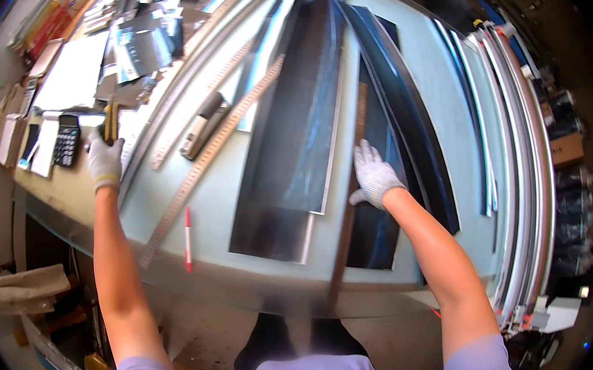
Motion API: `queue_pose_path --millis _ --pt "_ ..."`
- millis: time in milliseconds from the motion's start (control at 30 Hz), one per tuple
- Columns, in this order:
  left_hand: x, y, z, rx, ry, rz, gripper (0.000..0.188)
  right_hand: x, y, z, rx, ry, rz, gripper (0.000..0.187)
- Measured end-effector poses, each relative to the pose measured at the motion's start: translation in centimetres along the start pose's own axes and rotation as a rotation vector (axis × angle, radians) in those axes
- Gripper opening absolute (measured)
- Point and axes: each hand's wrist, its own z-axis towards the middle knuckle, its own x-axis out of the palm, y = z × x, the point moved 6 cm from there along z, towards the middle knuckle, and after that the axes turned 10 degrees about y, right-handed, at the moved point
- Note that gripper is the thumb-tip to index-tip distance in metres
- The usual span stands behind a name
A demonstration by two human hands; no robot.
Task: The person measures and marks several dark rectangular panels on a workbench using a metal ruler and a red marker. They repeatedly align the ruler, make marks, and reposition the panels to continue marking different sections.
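My left hand (104,162), in a pale knitted glove, is at the left of the table. Its thumb and fingers close on the lower end of a yellow and black utility knife (111,123), beside a black calculator (66,140). My right hand (374,171), gloved alike, lies flat with fingers outstretched on a long brown ruler (350,231) and the dark glossy sheet (376,238) beneath it. Left of the ruler lie wide dark strips (274,140), overlapping one another. Another dark, curved strip (417,129) runs along the right of that hand.
A red and white pen (187,240) lies near the front edge. Farther in are a long pale ruler (217,150) and a dark-and-white tool (203,126). Papers and sample pieces (141,46) crowd the far left. Long pale profiles (525,161) line the right side.
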Motion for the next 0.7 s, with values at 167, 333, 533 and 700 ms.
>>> queue_pose_path --millis 167,333,533,700 --pt "3.3 -12.7 -18.2 -0.032 0.39 -0.938 0.058 0.9 -0.7 1.3 0.005 0.006 -0.034 0.138" --pt "10.1 -22.2 -31.0 -0.194 0.645 -1.126 0.049 0.4 -0.1 0.8 -0.018 -0.036 -0.07 0.133" --pt "15.7 -27.0 -34.7 -0.317 0.684 -1.009 0.057 0.2 0.3 0.4 -0.021 -0.042 -0.04 0.134" --pt "18.3 -29.3 -32.2 -0.079 0.594 -0.615 0.048 0.5 -0.1 0.7 -0.01 -0.032 -0.017 0.135"
